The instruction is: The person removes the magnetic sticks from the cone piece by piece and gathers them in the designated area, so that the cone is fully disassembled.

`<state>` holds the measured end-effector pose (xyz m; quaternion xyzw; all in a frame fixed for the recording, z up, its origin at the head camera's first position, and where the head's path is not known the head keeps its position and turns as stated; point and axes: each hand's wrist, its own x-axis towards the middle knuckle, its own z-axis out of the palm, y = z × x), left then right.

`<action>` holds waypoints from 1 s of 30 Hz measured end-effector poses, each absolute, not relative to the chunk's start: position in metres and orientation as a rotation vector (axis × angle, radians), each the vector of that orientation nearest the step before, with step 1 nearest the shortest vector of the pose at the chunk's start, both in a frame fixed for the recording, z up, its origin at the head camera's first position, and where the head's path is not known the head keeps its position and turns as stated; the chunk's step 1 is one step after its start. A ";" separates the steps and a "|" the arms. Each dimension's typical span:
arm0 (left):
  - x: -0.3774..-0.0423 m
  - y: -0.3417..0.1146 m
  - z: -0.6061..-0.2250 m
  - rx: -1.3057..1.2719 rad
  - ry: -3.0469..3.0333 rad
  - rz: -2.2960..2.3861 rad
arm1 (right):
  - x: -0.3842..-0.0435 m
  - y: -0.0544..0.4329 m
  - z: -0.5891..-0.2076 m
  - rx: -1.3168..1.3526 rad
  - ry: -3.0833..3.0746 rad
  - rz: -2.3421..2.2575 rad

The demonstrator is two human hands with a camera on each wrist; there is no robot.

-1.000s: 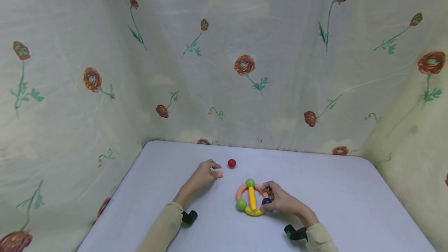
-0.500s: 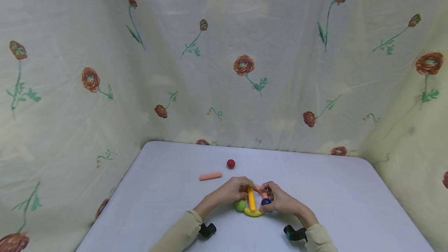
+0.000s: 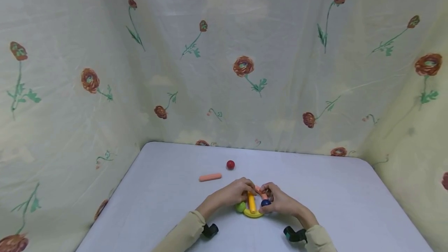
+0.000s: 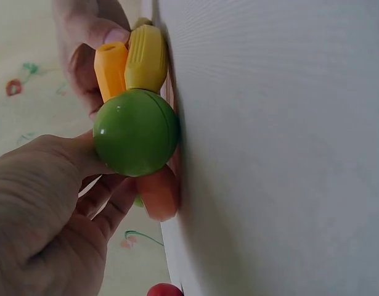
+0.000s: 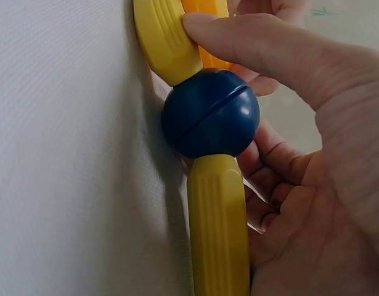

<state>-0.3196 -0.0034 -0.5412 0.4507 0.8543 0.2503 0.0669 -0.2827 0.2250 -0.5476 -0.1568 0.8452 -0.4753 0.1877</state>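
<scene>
Between my hands on the table lies a ring of toy building sticks and balls. A curved yellow stick (image 3: 252,214) forms its near side, with a green ball (image 3: 240,207) at the left and a blue ball (image 3: 265,203) at the right. An orange-yellow stick (image 3: 251,202) runs across the middle. My left hand (image 3: 233,193) holds the ring's far left part, thumb by the green ball (image 4: 136,132); its fingers hide the far ball. Gripping the right side, my right hand (image 3: 282,201) has its thumb on the curved yellow stick (image 5: 167,40). Another yellow stick (image 5: 219,228) extends from the blue ball.
A loose salmon-pink stick (image 3: 210,177) lies on the white table (image 3: 168,189), left of and beyond the ring. Farther back sits a red ball (image 3: 230,165). Flowered cloth (image 3: 224,88) hangs behind the table and at its sides.
My left hand has let go of the salmon-pink stick and moved right and nearer, onto the ring. Over the last half second its fingers shifted slightly there. My right hand kept its place.
</scene>
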 end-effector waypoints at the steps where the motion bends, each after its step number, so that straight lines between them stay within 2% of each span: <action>1: -0.319 -0.004 -0.541 1.356 2.575 0.755 | -0.283 0.225 -0.547 -0.440 2.375 -1.339; 30: -0.325 -0.015 -0.553 1.092 2.409 1.250 | -0.283 0.224 -0.546 -0.433 2.394 -1.304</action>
